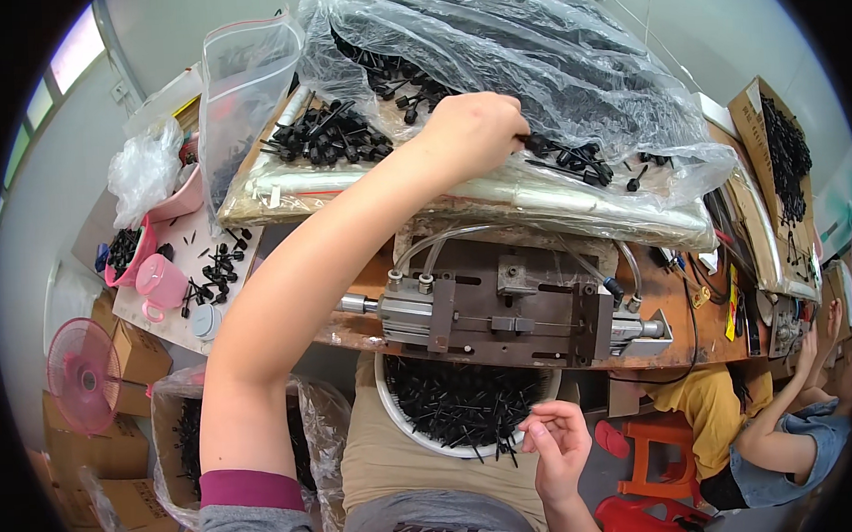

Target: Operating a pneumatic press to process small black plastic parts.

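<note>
My left hand [478,131] reaches across the bench to a plastic-covered heap. Its fingers are closed at a small black plastic part with a thin stem [532,142], beside a cluster of loose black stemmed parts [584,163]. Lower down, my right hand [559,440] hovers at the right rim of a white tub [386,399] full of the same black parts. Its fingers are loosely curled and apart, with nothing visible between them. A metal fixture [512,305] with a cylinder at each end stands between the heap and the tub.
Clear plastic sheeting [531,56] drapes the heap. At left are a pink lidded cup [161,283], scattered parts [222,270], a pink fan [85,376] and a plastic-lined box [169,434]. A co-worker [779,441] sits at right near an orange stool [657,445].
</note>
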A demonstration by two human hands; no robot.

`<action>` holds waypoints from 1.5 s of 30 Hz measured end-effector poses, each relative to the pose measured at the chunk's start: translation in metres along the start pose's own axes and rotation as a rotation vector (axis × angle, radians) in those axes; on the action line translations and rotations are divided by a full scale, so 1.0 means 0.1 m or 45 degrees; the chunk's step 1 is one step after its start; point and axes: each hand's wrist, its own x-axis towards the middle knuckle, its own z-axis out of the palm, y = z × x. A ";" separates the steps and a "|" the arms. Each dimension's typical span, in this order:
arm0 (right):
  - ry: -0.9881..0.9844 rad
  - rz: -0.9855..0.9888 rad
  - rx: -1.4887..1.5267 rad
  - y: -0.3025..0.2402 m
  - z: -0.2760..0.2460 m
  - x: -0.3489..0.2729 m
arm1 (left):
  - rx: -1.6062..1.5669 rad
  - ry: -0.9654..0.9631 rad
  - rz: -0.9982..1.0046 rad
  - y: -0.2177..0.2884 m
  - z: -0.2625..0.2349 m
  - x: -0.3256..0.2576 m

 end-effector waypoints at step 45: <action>-0.238 -1.061 -1.605 -0.05 0.14 0.75 | -0.564 0.219 -0.430 1.43 -0.81 -1.66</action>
